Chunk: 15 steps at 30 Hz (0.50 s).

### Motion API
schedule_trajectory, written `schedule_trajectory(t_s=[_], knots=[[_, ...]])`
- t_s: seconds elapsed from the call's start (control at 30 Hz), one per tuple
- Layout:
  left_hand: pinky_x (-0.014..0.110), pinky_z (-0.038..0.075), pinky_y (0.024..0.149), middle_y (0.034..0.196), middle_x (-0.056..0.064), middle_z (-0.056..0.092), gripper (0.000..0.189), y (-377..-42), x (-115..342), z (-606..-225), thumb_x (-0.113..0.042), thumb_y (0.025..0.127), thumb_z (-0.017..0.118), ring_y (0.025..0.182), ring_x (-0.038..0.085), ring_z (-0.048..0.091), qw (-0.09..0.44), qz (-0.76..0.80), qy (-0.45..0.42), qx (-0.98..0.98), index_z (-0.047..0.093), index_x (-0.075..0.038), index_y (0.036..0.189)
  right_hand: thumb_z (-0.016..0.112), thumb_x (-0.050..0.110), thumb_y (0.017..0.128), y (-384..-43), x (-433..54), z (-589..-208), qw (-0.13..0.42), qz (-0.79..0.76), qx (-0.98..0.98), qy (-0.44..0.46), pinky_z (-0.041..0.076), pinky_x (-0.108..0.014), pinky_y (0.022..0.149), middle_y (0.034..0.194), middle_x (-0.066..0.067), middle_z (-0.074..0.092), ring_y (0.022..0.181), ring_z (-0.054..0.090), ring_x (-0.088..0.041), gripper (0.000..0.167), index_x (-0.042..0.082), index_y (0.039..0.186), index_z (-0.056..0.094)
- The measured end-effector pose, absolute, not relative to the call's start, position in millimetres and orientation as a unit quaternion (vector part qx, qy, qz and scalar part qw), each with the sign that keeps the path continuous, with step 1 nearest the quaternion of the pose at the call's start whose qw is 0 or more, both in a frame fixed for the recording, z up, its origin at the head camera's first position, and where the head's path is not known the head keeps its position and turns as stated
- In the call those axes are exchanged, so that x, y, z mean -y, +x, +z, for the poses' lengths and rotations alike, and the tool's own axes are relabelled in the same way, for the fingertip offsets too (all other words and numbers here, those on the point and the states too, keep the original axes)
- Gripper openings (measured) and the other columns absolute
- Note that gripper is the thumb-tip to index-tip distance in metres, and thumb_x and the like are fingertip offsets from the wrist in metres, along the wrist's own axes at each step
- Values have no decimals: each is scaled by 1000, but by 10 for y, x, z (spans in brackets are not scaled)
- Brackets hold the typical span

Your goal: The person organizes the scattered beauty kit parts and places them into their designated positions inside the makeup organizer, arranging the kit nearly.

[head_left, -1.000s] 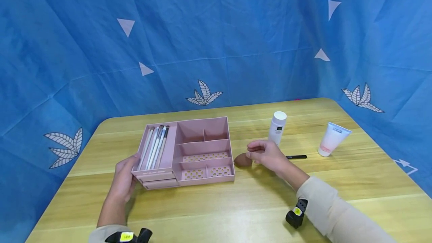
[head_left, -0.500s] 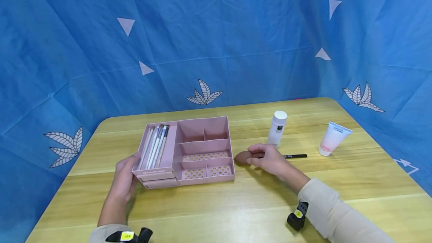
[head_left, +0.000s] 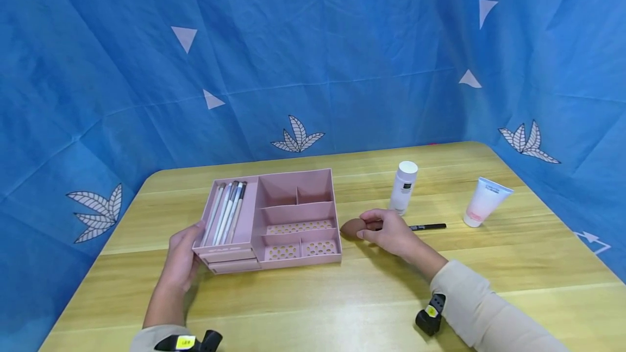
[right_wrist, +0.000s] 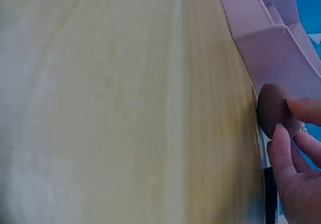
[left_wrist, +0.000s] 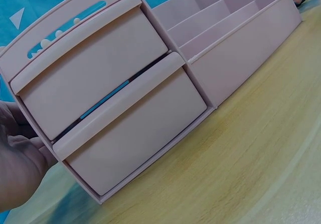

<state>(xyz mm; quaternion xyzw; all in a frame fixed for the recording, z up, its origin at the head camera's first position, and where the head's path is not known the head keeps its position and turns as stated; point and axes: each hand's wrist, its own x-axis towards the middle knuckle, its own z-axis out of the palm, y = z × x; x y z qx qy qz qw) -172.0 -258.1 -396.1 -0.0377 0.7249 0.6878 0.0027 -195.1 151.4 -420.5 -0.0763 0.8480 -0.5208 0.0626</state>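
Observation:
A pink makeup organizer (head_left: pixel 299 212) stands left of the middle of the table, with several makeup brushes (head_left: pixel 226 213) lying in its left section. My left hand (head_left: pixel 180 257) holds the organizer's left side, thumb at the top edge. In the left wrist view, its two front drawers (left_wrist: pixel 135 123) are closed, and part of the left hand (left_wrist: pixel 22 158) is hidden behind the side wall. Just right of the organizer, my right hand (head_left: pixel 391 232) pinches a brown teardrop makeup sponge (head_left: pixel 353 228) between thumb and fingers. The right wrist view shows the sponge (right_wrist: pixel 275 111) close by the organizer's wall.
Behind the right hand stands a white bottle (head_left: pixel 403 188). A slim black pen-like stick (head_left: pixel 430 227) lies partly hidden behind that hand. Farther right, a white and pink squeeze tube (head_left: pixel 484 202) stands on its cap. A blue curtain (head_left: pixel 371 58) hangs behind the wooden table (head_left: pixel 313 308).
My right hand has come down slightly, and its fingers have closed on the makeup sponge. The left hand and the organizer hold their place.

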Motion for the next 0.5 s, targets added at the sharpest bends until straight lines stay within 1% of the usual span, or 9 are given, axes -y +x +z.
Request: schedule_trajectory(t_s=[0.13,0.3,0.5], knots=[[21,56,75,88,-8,67,52,-1721,2582,-3964,-35,102,36,83,5,64,2,689,-43,-723,45,11,124,70,7,82,-1946,-1522,-4211,61,-521,-848,-80,56,-28,77,105,-19,65,93,64,-24,40,-8,117,57],[21,56,75,89,-8,67,51,-1722,2586,-3973,-36,102,36,83,5,64,2,689,-37,-724,45,10,123,70,10,83,-1954,-1525,-4232,47,-509,-854,-92,57,-28,75,104,-18,66,91,64,-24,38,-7,116,58],[22,57,75,87,-7,68,44,-1723,2586,-3975,-35,102,36,82,5,65,-3,695,-37,-718,49,5,116,69,10,84,-1955,-1517,-4231,40,-499,-861,-83,56,-27,74,104,-15,66,91,64,-22,35,-4,115,60]])
